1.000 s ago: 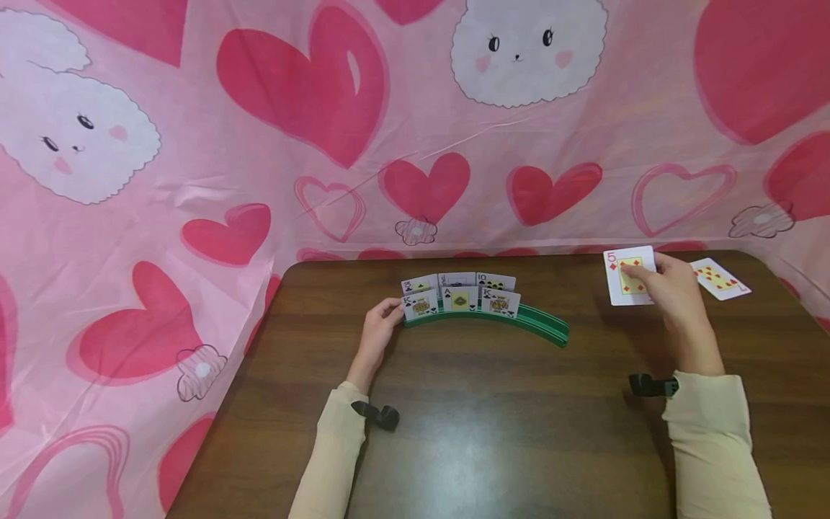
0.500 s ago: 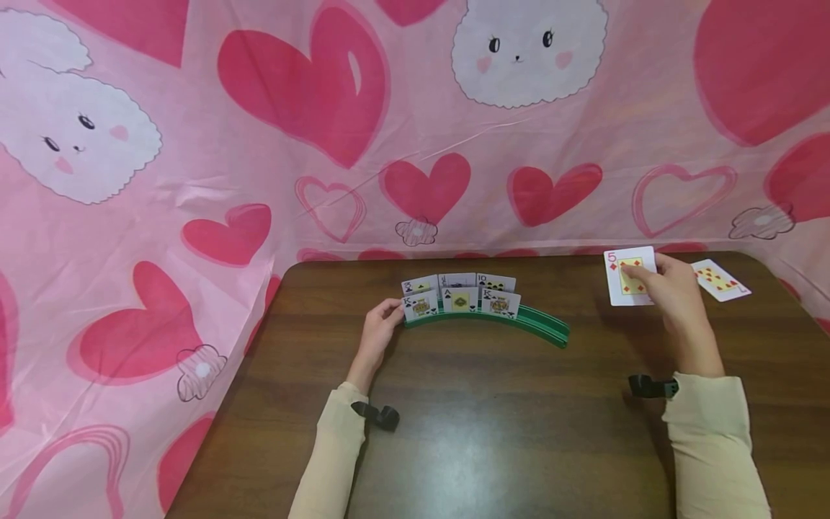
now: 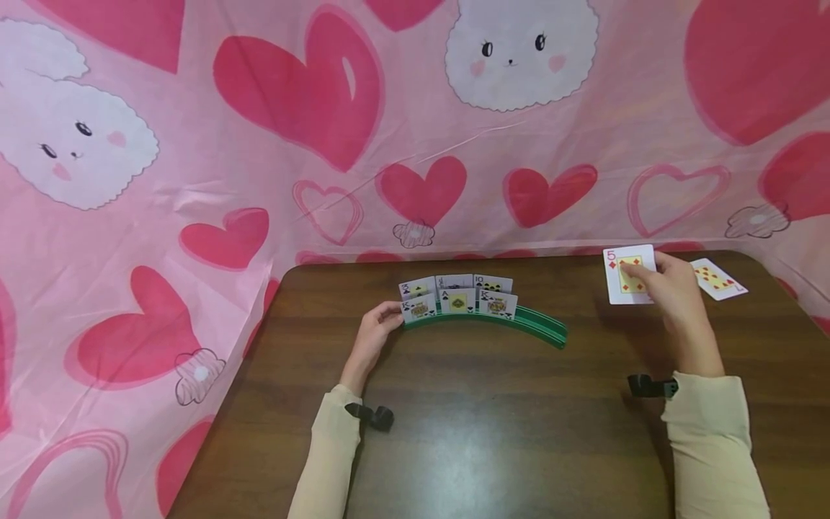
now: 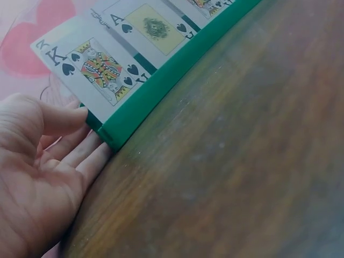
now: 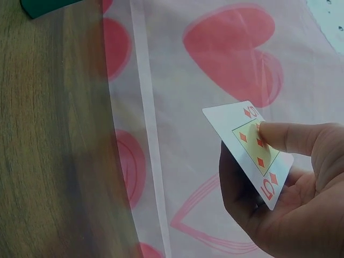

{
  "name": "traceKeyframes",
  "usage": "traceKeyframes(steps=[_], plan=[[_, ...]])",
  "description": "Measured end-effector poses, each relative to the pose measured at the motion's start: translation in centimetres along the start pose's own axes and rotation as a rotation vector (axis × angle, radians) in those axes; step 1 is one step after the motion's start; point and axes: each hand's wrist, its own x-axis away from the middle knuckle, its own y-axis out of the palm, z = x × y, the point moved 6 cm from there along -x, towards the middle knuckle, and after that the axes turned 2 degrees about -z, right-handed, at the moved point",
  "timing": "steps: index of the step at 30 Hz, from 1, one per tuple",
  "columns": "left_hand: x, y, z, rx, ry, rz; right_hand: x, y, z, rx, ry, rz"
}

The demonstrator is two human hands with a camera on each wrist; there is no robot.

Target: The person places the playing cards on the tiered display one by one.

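Note:
A curved green card holder [image 3: 541, 328] stands on the table with playing cards upright in two rows. Its front row shows a king of spades [image 4: 102, 70], an ace of spades [image 3: 458, 301] and a black king [image 3: 497, 305]. Three cards stand behind, including a ten [image 3: 493, 283]. My left hand [image 3: 376, 333] grips the holder's left end, thumb and fingertips against it beside the king of spades. Raised at the right, my right hand [image 3: 677, 299] pinches a five of diamonds [image 5: 242, 129], thumb across its face and fingers behind.
Face up on the table, a diamond card [image 3: 720, 280] lies just beyond the right hand. The brown wooden table [image 3: 506, 425] meets a pink heart-print cloth [image 3: 259, 158] at its back and left edges.
The view has shifted slightly. My left hand stays at the holder's end, and my right hand keeps the five of diamonds in the same place.

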Motion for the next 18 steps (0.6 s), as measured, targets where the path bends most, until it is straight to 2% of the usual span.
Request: traceKeyframes(steps=[7,14,18], plan=[[0.0,-0.2,-0.1,0.018,-0.008,-0.051,-0.1,0.1,-0.2,-0.028,-0.002,-0.008],[0.4,-0.9,-0.2,0.023,-0.007,-0.102,-0.1,0.1,-0.2,-0.036,0.000,-0.007],[0.5,-0.9,-0.3,-0.009,0.008,-0.070,0.0,0.0,-0.2,-0.019,0.006,-0.011]])
